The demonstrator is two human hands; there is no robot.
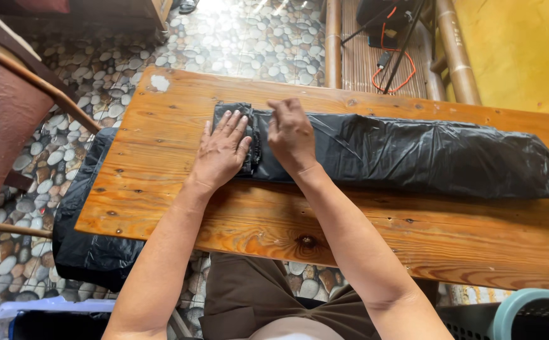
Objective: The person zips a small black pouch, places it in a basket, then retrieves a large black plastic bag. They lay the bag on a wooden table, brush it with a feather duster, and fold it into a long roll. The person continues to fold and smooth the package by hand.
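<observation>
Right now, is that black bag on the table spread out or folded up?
Folded: the bag lies as a long narrow strip, its left end doubled over under both hands.

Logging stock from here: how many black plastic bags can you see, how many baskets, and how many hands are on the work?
Black plastic bags: 2, one long bag on the wooden table and one bag hanging off its left end.
Baskets: 1, a teal basket.
Hands: 2, left hand and right hand, both pressing the long bag's folded end.
Total: 5
</observation>
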